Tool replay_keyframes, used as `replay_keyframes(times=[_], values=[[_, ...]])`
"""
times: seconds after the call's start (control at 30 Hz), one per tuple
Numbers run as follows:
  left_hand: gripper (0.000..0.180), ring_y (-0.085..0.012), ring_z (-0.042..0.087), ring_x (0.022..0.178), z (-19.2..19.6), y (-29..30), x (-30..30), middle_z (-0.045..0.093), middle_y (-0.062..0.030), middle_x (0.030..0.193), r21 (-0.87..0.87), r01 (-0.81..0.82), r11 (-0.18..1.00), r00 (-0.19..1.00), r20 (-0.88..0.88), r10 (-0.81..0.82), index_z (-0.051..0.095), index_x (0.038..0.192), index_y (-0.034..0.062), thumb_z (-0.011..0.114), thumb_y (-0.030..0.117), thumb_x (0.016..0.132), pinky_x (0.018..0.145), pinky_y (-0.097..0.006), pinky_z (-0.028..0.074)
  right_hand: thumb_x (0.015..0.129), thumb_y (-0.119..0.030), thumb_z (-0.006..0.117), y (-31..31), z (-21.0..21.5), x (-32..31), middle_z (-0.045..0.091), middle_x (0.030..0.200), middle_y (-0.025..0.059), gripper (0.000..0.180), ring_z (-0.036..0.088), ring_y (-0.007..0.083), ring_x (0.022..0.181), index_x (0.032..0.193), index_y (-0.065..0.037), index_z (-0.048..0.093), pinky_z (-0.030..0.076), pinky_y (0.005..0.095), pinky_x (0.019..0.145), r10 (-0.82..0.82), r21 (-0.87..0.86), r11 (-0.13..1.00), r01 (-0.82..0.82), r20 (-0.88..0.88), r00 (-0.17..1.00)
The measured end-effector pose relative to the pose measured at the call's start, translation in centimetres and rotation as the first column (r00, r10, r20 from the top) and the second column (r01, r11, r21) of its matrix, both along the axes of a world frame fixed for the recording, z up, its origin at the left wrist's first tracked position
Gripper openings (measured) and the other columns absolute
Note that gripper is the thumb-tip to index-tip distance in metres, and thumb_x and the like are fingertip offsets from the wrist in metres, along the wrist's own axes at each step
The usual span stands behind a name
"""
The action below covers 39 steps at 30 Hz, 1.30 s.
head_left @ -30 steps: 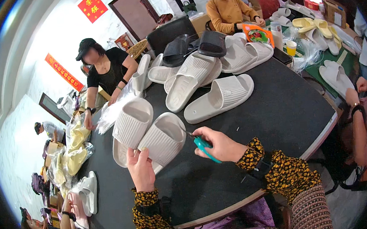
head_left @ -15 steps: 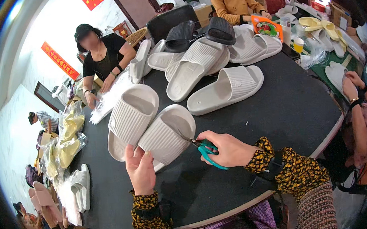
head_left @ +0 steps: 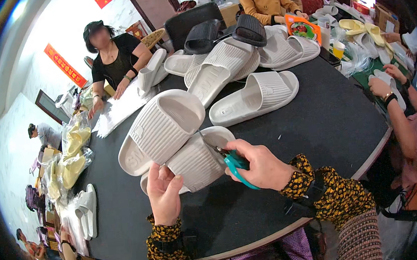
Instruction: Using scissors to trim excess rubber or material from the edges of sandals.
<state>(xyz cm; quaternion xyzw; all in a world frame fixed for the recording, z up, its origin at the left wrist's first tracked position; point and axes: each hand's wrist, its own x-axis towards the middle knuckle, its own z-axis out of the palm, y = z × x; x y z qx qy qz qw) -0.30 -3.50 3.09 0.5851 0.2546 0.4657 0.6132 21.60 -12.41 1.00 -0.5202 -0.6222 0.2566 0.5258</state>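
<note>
Low in the middle of the frame we see the left hand point(head_left: 164, 193), fingers curled up against the near edge of a pale slipper point(head_left: 193, 160) and gripping it. Just right of it, the right hand point(head_left: 259, 165) is closed around small teal scissors point(head_left: 235, 164), and the thin blades touch the top of that same slipper. The slipper lies on the black round table point(head_left: 314, 122), a little below the middle of the frame. A second pale slipper point(head_left: 162, 128) leans on it from the upper left, touching it. Further back, right of the middle, one more pale slipper point(head_left: 254, 98) lies alone. Behind that, near the top middle, we see a pile of pale slippers point(head_left: 228, 63) with two black slippers point(head_left: 226, 32) on top. At the top left a person in a black top point(head_left: 116, 52) rests a hand on white sheets point(head_left: 120, 109). At the top a person in an orange top point(head_left: 267, 0) sits behind the pile. On the right edge another person's arm with a dark wristband point(head_left: 390, 99) reaches over the table. Far left, yellow slippers in clear bags point(head_left: 72, 154) hang off the table's edge.
</note>
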Motion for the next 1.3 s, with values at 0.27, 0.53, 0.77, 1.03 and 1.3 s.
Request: replay_keyframes(times=[0.27, 0.53, 0.77, 1.03, 1.3], values=[[0.062, -0.0237, 0.050, 0.116, 0.2, -0.8, 0.6, 0.048, -0.0184, 0.129, 0.115, 0.086, 0.990, 0.993, -0.092, -0.075, 0.027, 0.138, -0.0056, 0.050, -0.010, 0.081, 0.098, -0.033, 0.038, 0.078, -0.013, 0.067, -0.4, 1.1, 0.0, 0.062, 0.095, 0.0181, 0.043, 0.066, 0.0298, 0.078, 0.115, -0.002, 0.049, 0.053, 0.0350, 0.068, -0.058, 0.011, 0.998, 0.057, 0.034, 0.998], [0.064, -0.0208, 0.053, 0.111, 0.3, -1.5, 0.6, 0.050, -0.0152, 0.126, 0.198, 0.125, 0.972, 0.976, -0.201, -0.085, 0.027, 0.139, -0.0056, 0.050, -0.013, 0.080, 0.093, -0.032, 0.042, 0.079, -0.011, 0.066, -0.7, 1.7, 0.1, 0.063, 0.092, 0.0175, 0.044, 0.066, 0.0278, 0.076, 0.117, -0.003, 0.047, 0.053, 0.0344, 0.067, -0.071, 0.012, 0.997, 0.071, -0.008, 0.997], [0.064, -0.0186, 0.055, 0.106, 0.3, -1.7, 0.6, 0.052, -0.0142, 0.123, 0.232, 0.129, 0.964, 0.965, -0.254, -0.068, 0.029, 0.138, -0.0047, 0.051, -0.015, 0.079, 0.087, -0.029, 0.045, 0.078, -0.013, 0.072, -0.5, 1.3, 0.2, 0.060, 0.083, 0.0107, 0.050, 0.061, 0.0138, 0.071, 0.118, 0.000, 0.046, 0.050, 0.0291, 0.064, -0.103, 0.124, 0.987, 0.102, 0.007, 0.995], [0.065, -0.0181, 0.055, 0.106, 0.0, -1.8, 0.6, 0.052, -0.0142, 0.123, 0.255, 0.149, 0.955, 0.967, -0.240, -0.087, 0.029, 0.139, -0.0041, 0.051, -0.016, 0.079, 0.085, -0.028, 0.046, 0.078, -0.011, 0.071, -0.7, 1.4, 0.4, 0.060, 0.092, 0.0096, 0.049, 0.058, 0.0115, 0.077, 0.120, -0.001, 0.047, 0.050, 0.0274, 0.070, -0.111, 0.097, 0.989, 0.112, -0.022, 0.994], [0.065, -0.0194, 0.055, 0.108, 0.0, -1.8, 0.6, 0.052, -0.0144, 0.124, 0.259, 0.152, 0.954, 0.967, -0.240, -0.089, 0.028, 0.139, -0.0038, 0.051, -0.016, 0.079, 0.089, -0.030, 0.045, 0.078, -0.010, 0.070, -0.5, 1.0, 0.5, 0.059, 0.092, 0.0098, 0.048, 0.058, 0.0111, 0.076, 0.119, -0.001, 0.047, 0.050, 0.0269, 0.069, -0.121, 0.158, 0.980, 0.120, -0.002, 0.993]])
